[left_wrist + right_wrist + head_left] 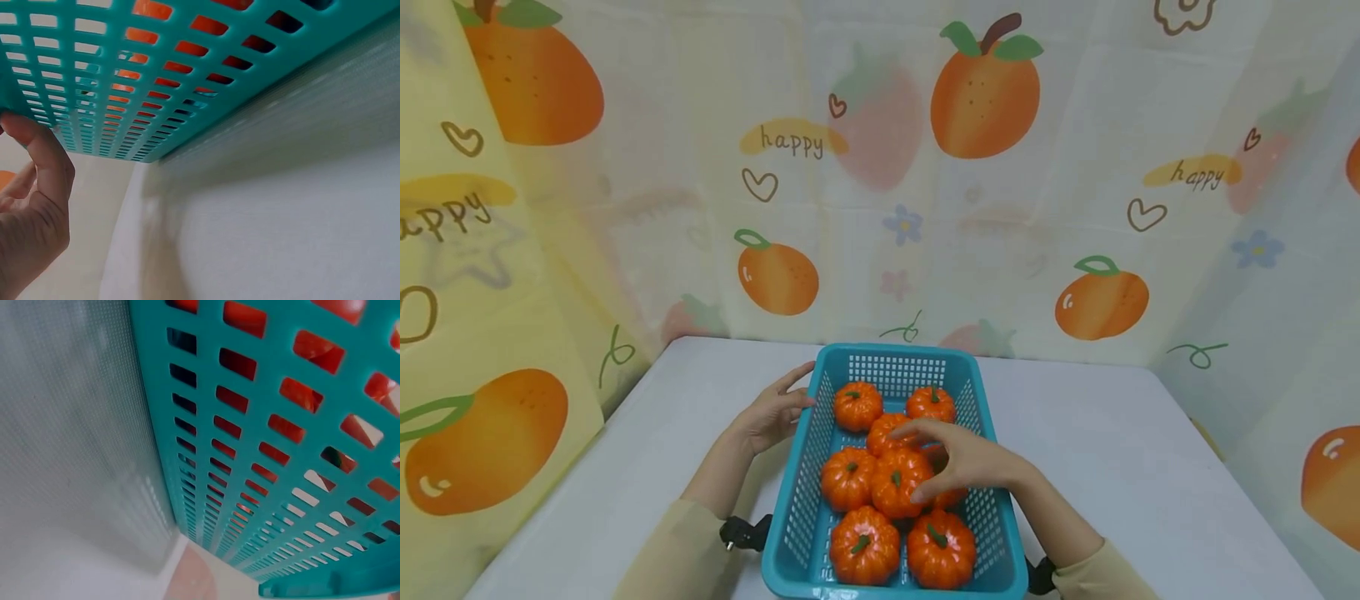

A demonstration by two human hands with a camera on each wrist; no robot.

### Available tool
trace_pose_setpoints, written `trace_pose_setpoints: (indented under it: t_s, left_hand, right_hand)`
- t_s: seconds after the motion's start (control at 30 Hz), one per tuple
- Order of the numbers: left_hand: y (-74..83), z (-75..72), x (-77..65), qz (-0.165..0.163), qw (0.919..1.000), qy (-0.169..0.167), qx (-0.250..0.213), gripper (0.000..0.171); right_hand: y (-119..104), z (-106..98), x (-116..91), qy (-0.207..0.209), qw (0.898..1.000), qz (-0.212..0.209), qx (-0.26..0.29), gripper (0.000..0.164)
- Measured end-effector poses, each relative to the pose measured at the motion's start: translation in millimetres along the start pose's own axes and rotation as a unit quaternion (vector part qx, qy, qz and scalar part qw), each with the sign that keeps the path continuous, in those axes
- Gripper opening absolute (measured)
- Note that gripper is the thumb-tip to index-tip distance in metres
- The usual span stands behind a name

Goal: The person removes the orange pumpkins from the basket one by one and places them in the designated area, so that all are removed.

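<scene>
A teal plastic basket (895,354) with slotted walls holds several small orange toy pumpkins with green stems. My left hand (772,417) is at the basket's left side, its fingertips against the rim and outer wall; the left wrist view shows a bent finger (47,150) at that wall. Over the right half of the basket arches my right hand (966,457), thumb and index finger spread apart. Its thumb tip overlaps the middle pumpkin (891,492), and the index fingertip lies over the pumpkin behind (883,432). Another pumpkin (951,500) is mostly hidden under this hand.
The basket stands on a white table (1075,433). Two pumpkins lie in the near end, one on the left (865,557) and one on the right (942,560). Behind the table hangs a fruit-printed cloth (1037,217). Black wrist cameras (747,533) flank the basket.
</scene>
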State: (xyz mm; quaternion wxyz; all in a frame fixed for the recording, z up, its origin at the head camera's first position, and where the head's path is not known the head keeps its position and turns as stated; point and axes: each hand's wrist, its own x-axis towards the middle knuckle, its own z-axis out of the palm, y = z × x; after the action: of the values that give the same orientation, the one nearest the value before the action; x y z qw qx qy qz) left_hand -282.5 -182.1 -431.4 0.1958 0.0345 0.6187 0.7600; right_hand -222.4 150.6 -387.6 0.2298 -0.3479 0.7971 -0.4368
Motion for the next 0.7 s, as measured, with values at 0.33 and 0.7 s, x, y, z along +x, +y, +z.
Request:
trace_pose_setpoints:
  t_s: [0.33,0.7]
  left_hand:
    - [-2.7,1.8,-1.0,0.011,0.9992,-0.026,-0.029,0.078]
    - [-4.2,-0.1,-0.4,0.011,0.9988,-0.025,-0.042,0.076]
  right_hand:
    - [2.0,4.2,0.6,-0.007,0.998,0.013,-0.057,0.071]
    - [1.5,4.6,1.0,0.005,0.998,0.008,-0.065,0.065]
